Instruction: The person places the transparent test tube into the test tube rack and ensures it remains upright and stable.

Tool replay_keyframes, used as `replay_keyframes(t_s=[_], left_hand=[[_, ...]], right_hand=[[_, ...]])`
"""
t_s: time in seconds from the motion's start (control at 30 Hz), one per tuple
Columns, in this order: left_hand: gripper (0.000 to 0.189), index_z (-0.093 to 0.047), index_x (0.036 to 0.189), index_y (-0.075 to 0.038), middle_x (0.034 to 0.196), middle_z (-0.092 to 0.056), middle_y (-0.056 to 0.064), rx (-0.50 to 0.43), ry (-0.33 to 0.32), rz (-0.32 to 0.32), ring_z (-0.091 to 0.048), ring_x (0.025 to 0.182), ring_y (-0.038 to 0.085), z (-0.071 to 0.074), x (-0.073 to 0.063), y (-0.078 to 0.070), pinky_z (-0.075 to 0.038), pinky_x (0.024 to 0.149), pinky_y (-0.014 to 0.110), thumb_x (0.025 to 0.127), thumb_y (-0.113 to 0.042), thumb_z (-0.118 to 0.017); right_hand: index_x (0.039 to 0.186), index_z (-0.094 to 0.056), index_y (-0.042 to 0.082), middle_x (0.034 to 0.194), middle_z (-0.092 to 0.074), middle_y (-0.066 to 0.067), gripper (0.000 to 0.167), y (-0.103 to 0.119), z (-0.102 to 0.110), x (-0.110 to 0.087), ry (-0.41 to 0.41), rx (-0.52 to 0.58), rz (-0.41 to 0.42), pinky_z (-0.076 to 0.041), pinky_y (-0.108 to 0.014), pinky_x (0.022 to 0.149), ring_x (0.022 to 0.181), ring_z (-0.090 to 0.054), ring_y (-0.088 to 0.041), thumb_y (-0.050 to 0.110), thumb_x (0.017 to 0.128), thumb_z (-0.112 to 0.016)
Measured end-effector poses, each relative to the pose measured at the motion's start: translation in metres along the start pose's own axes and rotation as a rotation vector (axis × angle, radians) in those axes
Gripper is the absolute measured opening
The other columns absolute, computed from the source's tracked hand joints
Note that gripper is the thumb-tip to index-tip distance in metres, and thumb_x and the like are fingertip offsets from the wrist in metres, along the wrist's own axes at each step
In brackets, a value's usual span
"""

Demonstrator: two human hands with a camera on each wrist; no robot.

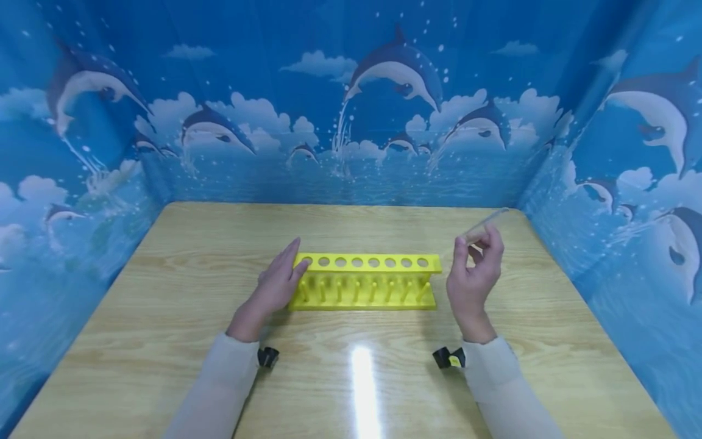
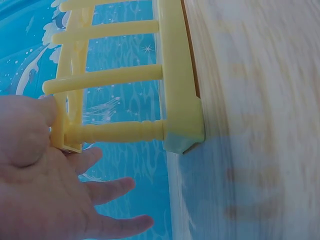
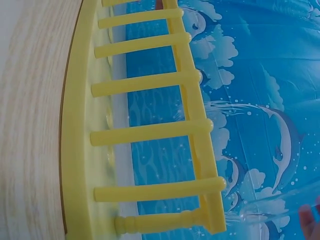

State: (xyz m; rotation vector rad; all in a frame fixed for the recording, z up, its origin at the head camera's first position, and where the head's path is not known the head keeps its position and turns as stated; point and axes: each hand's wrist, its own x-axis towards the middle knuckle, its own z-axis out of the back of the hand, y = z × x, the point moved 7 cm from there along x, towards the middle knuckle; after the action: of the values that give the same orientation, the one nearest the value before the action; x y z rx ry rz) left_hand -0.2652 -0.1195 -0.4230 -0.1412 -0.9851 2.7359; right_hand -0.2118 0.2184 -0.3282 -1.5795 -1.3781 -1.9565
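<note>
A yellow test tube rack [image 1: 365, 269] stands upright on the table, with a row of round holes along its top rail and pegs below. My left hand [image 1: 280, 280] pinches the left end of that rail between thumb and index finger; in the left wrist view the other fingers [image 2: 112, 190] are spread beyond the rack's end. Off the rack's right end, my right hand [image 1: 476, 277] holds a clear glass test tube [image 1: 488, 223] between thumb and fingers, raised and slanting up to the right. Only the tube's faint outline [image 3: 270, 202] and some fingertips [image 3: 307, 220] appear in the right wrist view.
The wooden table [image 1: 181, 286] runs back to a blue curtain [image 1: 263, 177] printed with dolphins, which also lines both sides. A bright light reflection lies on the tabletop in front of the rack. Small black devices [image 1: 267, 357] are worn at both wrists.
</note>
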Motion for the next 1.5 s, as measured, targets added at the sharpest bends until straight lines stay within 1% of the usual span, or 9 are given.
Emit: replay_keyframes(t_s=[0.1,0.23,0.4,0.53,0.77,0.93,1.17,1.33,1.5], left_hand=[[0.067,-0.006,0.157,-0.007,0.162,-0.010,0.016,-0.009,-0.003,-0.013,-0.015,0.145,0.041,-0.001,0.000,0.000,-0.016,0.104,0.075,0.106,-0.047,-0.024],[0.066,-0.004,0.157,-0.008,0.162,-0.009,0.016,-0.017,0.003,-0.011,-0.014,0.145,0.041,0.000,-0.001,0.001,-0.015,0.104,0.074,0.106,-0.046,-0.024],[0.067,-0.003,0.157,-0.009,0.162,-0.008,0.015,-0.015,0.004,0.004,-0.013,0.146,0.041,0.002,-0.002,0.002,-0.014,0.105,0.074,0.106,-0.047,-0.024],[0.067,-0.003,0.157,-0.009,0.162,-0.010,0.016,-0.001,-0.006,0.002,-0.014,0.145,0.040,0.004,-0.002,0.001,-0.015,0.106,0.073,0.106,-0.048,-0.024],[0.066,-0.004,0.157,-0.009,0.162,-0.010,0.015,0.013,-0.017,0.002,-0.016,0.145,0.042,0.005,-0.002,0.002,-0.017,0.105,0.072,0.106,-0.046,-0.024],[0.065,-0.004,0.157,-0.010,0.162,-0.010,0.014,0.006,-0.014,-0.001,-0.016,0.145,0.040,0.003,-0.002,0.003,-0.017,0.105,0.073,0.107,-0.044,-0.025],[0.064,-0.005,0.157,-0.010,0.162,-0.011,0.014,-0.006,-0.016,-0.029,-0.017,0.145,0.040,0.002,0.000,-0.002,-0.018,0.105,0.073,0.107,-0.042,-0.027],[0.064,-0.004,0.157,-0.012,0.162,-0.012,0.014,0.005,-0.022,-0.008,-0.017,0.145,0.040,0.001,0.000,-0.001,-0.018,0.105,0.073,0.106,-0.044,-0.027],[0.065,-0.004,0.157,-0.011,0.162,-0.012,0.013,0.024,-0.017,0.000,-0.018,0.145,0.040,0.000,-0.001,-0.001,-0.019,0.104,0.073,0.106,-0.045,-0.027]], right_hand=[[0.126,-0.040,-0.012,0.089,-0.054,-0.014,0.036,0.001,0.000,0.001,0.012,0.038,0.006,-0.047,-0.016,0.069,0.084,-0.054,-0.010,0.001,0.096,-0.057],[0.122,-0.039,-0.011,0.093,-0.054,-0.009,0.034,0.001,-0.003,0.002,0.051,0.088,-0.032,-0.050,-0.016,0.072,0.085,-0.056,-0.011,0.000,0.096,-0.057],[0.121,-0.036,-0.011,0.094,-0.053,-0.012,0.033,0.001,-0.009,-0.001,0.104,0.129,-0.065,-0.053,-0.018,0.076,0.087,-0.058,-0.011,-0.004,0.095,-0.056],[0.122,-0.035,-0.011,0.094,-0.053,-0.015,0.034,0.002,-0.010,-0.002,0.109,0.145,-0.069,-0.053,-0.017,0.075,0.086,-0.058,-0.011,-0.004,0.096,-0.055],[0.123,-0.034,-0.011,0.093,-0.053,-0.015,0.036,0.001,-0.012,-0.003,0.124,0.169,-0.077,-0.052,-0.017,0.073,0.085,-0.058,-0.011,-0.003,0.096,-0.055],[0.124,-0.034,-0.011,0.094,-0.052,-0.017,0.036,0.000,-0.014,-0.004,0.149,0.168,-0.076,-0.052,-0.017,0.074,0.085,-0.058,-0.011,-0.002,0.097,-0.055],[0.126,-0.035,-0.011,0.095,-0.052,-0.015,0.037,-0.002,-0.013,-0.005,0.170,0.152,-0.087,-0.051,-0.016,0.075,0.085,-0.057,-0.011,-0.003,0.096,-0.055],[0.128,-0.035,-0.010,0.095,-0.052,-0.015,0.037,-0.004,-0.014,-0.006,0.188,0.141,-0.094,-0.051,-0.016,0.075,0.085,-0.057,-0.011,-0.002,0.097,-0.054],[0.130,-0.035,-0.009,0.095,-0.052,-0.015,0.039,-0.005,-0.014,-0.009,0.202,0.112,-0.099,-0.051,-0.016,0.075,0.084,-0.057,-0.010,-0.003,0.097,-0.054]])
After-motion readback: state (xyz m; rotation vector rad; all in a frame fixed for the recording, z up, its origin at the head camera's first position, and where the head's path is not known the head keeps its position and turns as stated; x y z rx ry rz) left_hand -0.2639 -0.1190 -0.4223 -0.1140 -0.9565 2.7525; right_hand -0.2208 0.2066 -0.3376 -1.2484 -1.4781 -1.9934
